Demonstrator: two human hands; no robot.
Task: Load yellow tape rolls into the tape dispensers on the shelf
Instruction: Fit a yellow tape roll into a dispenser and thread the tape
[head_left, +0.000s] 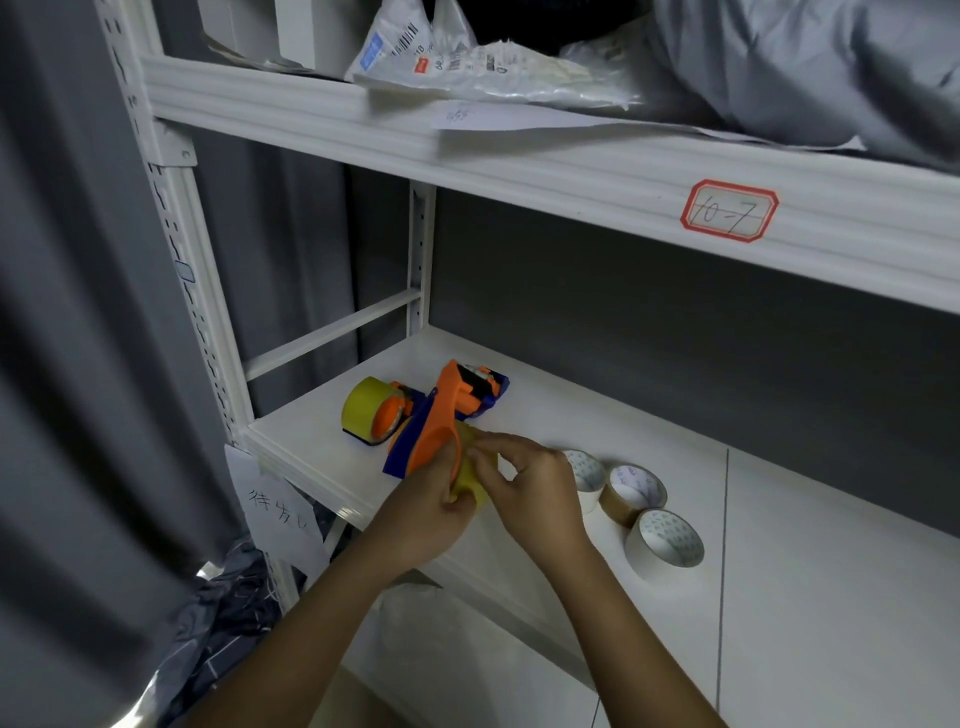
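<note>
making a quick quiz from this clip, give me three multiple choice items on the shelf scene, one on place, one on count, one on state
1. Where does the already loaded dispenser lie?
A. left end of the shelf
B. on the floor
C. on the upper shelf

2. How many loose tape rolls sit right of the hands?
A. one
B. three
C. five

3. What is the left hand doing?
A. hanging idle
B. pressing flat on the shelf
C. gripping a yellow roll at the orange dispenser, with the right hand pinching it too

Answers: 1 A, it lies near the left post. 2 B, three stand in a row. 3 C, fingers curl around the roll.
</note>
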